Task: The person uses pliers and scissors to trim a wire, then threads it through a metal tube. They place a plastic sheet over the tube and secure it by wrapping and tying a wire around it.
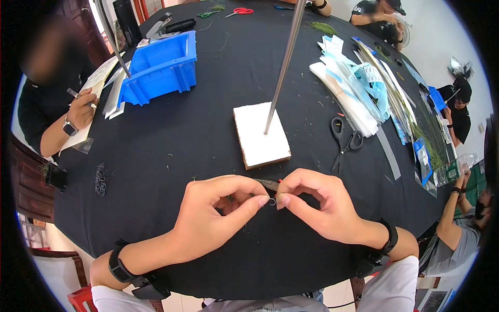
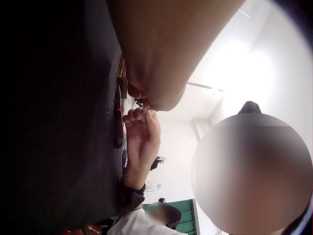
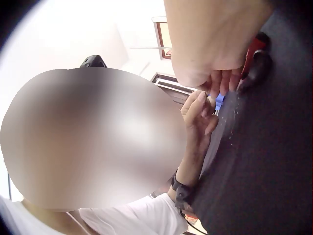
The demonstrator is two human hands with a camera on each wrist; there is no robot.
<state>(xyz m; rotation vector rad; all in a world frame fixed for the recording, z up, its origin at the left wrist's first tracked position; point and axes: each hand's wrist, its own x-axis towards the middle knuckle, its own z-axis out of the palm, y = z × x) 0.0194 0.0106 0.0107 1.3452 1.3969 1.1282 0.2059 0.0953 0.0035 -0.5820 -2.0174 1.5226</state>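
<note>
Both hands meet over the near side of the black table, fingertips almost touching. Thumb and forefinger of my left hand [image 1: 218, 213] pinch a thin, curved piece of wire [image 1: 272, 202]. From the other side, my right hand [image 1: 322, 205] pinches at the same wire with thumb and forefinger. Its full shape is mostly hidden by the fingertips. Just behind the hands lie pliers [image 1: 267, 183], partly covered; their red and black handles [image 3: 254, 58] show in the right wrist view.
A white-topped block [image 1: 260, 145] with a slanting metal rod stands beyond the hands. Black scissors [image 1: 343, 140] lie to its right, near bundled plastic strips [image 1: 345, 93]. A blue bin [image 1: 161, 78] is at the back left. Several people sit around the table.
</note>
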